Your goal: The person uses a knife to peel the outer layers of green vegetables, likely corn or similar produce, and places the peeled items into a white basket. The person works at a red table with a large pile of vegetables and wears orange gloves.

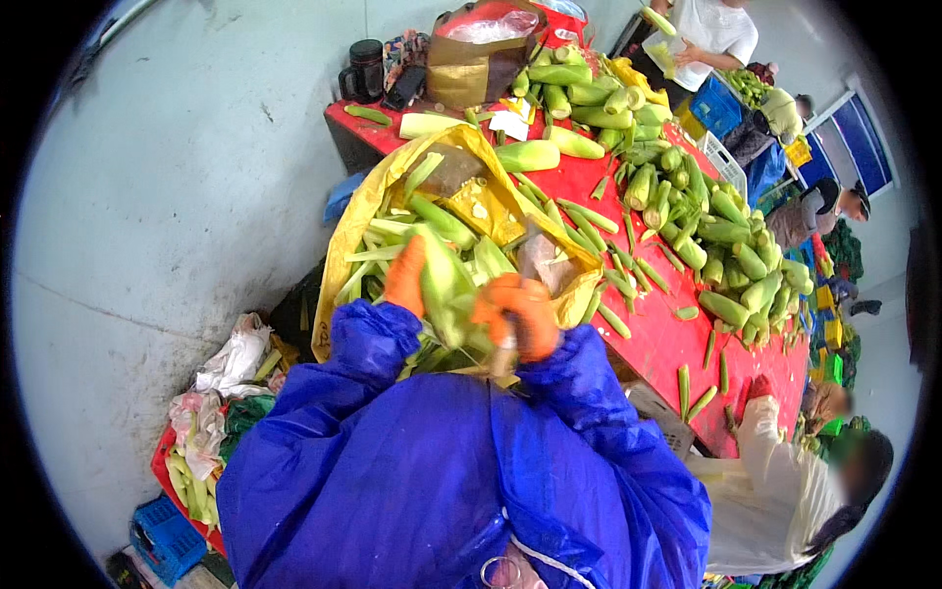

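Note:
My left hand, in an orange glove, is closed around a green ear of corn held upright over a yellow sack. Close to the ear's right side is my right hand, also orange-gloved and curled into a grip. A pale brownish end pokes out below it, too blurred to name. The open yellow sack spreads beneath both hands. Loose green husks fill much of it, and its near edge is hidden by my blue sleeves.
A red table runs to the right, with a heap of corn ears and scattered husk strips. A black mug and a brown bag stand at its far left. A co-worker in pale clothes reaches onto the table at right.

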{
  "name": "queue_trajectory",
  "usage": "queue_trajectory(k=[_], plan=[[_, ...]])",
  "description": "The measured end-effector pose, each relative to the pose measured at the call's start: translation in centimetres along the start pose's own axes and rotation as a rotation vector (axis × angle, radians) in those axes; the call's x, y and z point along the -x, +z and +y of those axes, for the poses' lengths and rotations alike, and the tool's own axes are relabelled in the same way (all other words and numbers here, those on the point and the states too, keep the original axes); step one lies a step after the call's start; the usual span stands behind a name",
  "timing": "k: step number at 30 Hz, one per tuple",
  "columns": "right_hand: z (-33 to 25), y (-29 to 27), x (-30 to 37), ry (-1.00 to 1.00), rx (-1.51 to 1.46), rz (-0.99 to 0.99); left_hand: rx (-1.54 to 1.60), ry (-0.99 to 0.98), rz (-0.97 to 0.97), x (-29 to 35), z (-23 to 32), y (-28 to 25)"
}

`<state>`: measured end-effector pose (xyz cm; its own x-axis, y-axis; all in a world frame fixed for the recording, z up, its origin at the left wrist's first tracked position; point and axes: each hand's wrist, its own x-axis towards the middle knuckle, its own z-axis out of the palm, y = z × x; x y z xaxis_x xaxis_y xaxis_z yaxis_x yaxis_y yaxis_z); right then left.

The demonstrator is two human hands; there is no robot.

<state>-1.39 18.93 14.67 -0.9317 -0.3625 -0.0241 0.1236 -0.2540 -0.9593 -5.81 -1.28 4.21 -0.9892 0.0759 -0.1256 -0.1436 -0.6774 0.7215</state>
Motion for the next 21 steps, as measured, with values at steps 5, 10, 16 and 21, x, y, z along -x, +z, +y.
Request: queue_trajectory(k=[5,10,16,21], plan=[[-2.4,-4.2,0.9,0.089,0.238,0.244,0.011,0.009,0.152,-1.5,2.8,-5.9],[-0.6,-0.2,-3.8,0.228,0.595,0.095,-0.174,0.025,-0.147,1.1,3.2,1.4],[0.0,0.2,-5.3,0.315,0.551,-0.033,-0.415,0.049,-0.334,3.0,4.3,3.7],[0.2,0.3,-5.2,0.313,0.519,-0.025,-0.423,0.012,-0.41,3.5,4.9,3.4]])
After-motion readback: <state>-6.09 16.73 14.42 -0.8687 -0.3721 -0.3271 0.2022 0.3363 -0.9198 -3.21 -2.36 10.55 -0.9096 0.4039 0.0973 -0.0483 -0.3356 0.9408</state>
